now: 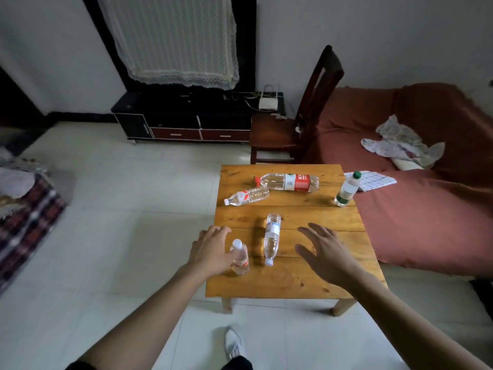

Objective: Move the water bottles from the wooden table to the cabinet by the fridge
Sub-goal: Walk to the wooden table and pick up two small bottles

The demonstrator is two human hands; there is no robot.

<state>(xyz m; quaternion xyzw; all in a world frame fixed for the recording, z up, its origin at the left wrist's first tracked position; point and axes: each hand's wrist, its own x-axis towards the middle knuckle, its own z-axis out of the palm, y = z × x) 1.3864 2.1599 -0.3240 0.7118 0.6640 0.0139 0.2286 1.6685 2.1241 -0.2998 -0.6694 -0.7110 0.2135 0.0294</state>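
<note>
Hands over wooden table (293, 287): left hand (210, 252) gripping upright near-edge bottle (240, 259), right hand (324, 253) spread.

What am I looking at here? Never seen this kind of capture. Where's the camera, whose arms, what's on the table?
There is no robot here. One wide-angle camera sits on a person's head and looks forward and down, so the two bare arms coming in from the bottom are that person's own.

The low wooden table holds five water bottles. Three lie on their sides: the big red-label bottle at the far edge, the small red-label bottle in front of it to the left, and the blue-label bottle in the middle. Two stand upright: the green-cap bottle at the far right, and the white-cap bottle near the front left.

The left hand is curling round the white-cap bottle. The right hand is open above the table, holding nothing.

No fridge or cabinet beside one shows in this view.
</note>
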